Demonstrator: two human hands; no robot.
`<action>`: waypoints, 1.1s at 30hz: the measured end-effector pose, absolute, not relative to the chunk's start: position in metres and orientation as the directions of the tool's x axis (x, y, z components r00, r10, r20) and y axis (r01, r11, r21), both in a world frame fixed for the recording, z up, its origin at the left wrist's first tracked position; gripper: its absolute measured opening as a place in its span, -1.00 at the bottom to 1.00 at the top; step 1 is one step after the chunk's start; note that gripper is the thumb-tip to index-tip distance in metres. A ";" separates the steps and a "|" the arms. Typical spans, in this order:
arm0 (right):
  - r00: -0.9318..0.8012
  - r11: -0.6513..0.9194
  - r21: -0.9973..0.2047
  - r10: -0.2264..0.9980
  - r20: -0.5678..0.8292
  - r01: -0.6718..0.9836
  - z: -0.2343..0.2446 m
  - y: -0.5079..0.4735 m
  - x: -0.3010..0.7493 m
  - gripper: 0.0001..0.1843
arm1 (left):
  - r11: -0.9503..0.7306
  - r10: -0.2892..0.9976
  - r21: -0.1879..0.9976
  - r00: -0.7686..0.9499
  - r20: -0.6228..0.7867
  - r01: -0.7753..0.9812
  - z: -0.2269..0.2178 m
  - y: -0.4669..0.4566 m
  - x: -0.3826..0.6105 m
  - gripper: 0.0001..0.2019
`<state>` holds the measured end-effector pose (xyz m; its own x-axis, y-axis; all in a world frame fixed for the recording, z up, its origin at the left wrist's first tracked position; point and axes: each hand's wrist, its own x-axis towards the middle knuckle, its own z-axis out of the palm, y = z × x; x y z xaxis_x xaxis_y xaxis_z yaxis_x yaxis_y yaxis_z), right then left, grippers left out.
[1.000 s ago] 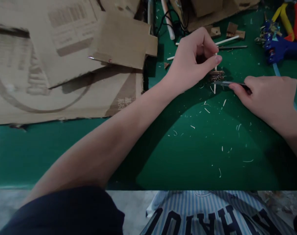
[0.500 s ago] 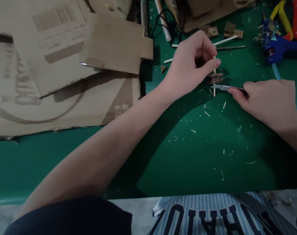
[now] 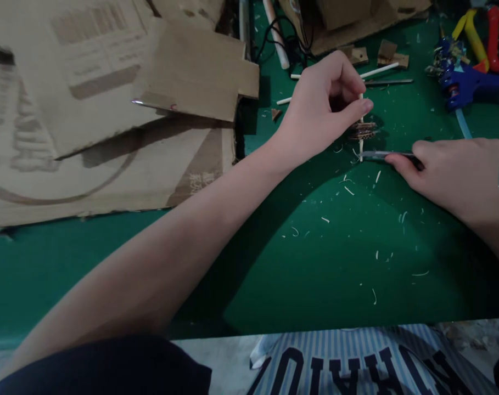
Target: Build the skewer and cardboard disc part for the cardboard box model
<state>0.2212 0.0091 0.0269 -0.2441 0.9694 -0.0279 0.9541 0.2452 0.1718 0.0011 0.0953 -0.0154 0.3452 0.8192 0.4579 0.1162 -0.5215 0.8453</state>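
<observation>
My left hand (image 3: 325, 107) pinches the upper part of a thin pale wooden stick (image 3: 361, 147) between thumb and fingers. A small round stack of brown cardboard discs (image 3: 363, 130) sits around the stick, just below the fingertips. In my right hand (image 3: 450, 170) is a craft knife (image 3: 376, 156), held closed in the fingers. Its blade points left and touches the stick near its lower end, below the cardboard discs. Thin curled wood shavings (image 3: 348, 190) lie on the green table (image 3: 274, 263) beneath.
Large cardboard sheets (image 3: 96, 109) cover the left side. A blue glue gun (image 3: 463, 85) and yellow and red handles (image 3: 496, 44) lie at the upper right. Behind my left hand are loose sticks (image 3: 381, 69), a black cord (image 3: 288, 38) and cardboard scraps (image 3: 391, 55).
The knife blade has slid down along the stick, from just under the cardboard discs towards the stick's lower end. My left hand has stayed almost still.
</observation>
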 end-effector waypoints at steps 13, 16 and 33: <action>-0.226 0.256 0.245 0.963 -0.145 0.935 0.032 0.013 0.217 -0.17 | -0.534 0.796 0.846 0.343 0.499 0.009 -0.034 0.111 -0.002 -0.86; -0.247 0.273 0.217 0.959 -0.141 0.937 0.033 0.008 0.218 -0.14 | -0.514 0.821 0.857 0.315 0.477 0.043 -0.028 0.105 0.000 -0.87; -0.253 0.250 0.146 0.968 0.004 0.957 0.023 0.011 0.217 -0.10 | -0.379 0.898 0.904 0.314 0.308 0.198 -0.015 0.094 0.004 -0.85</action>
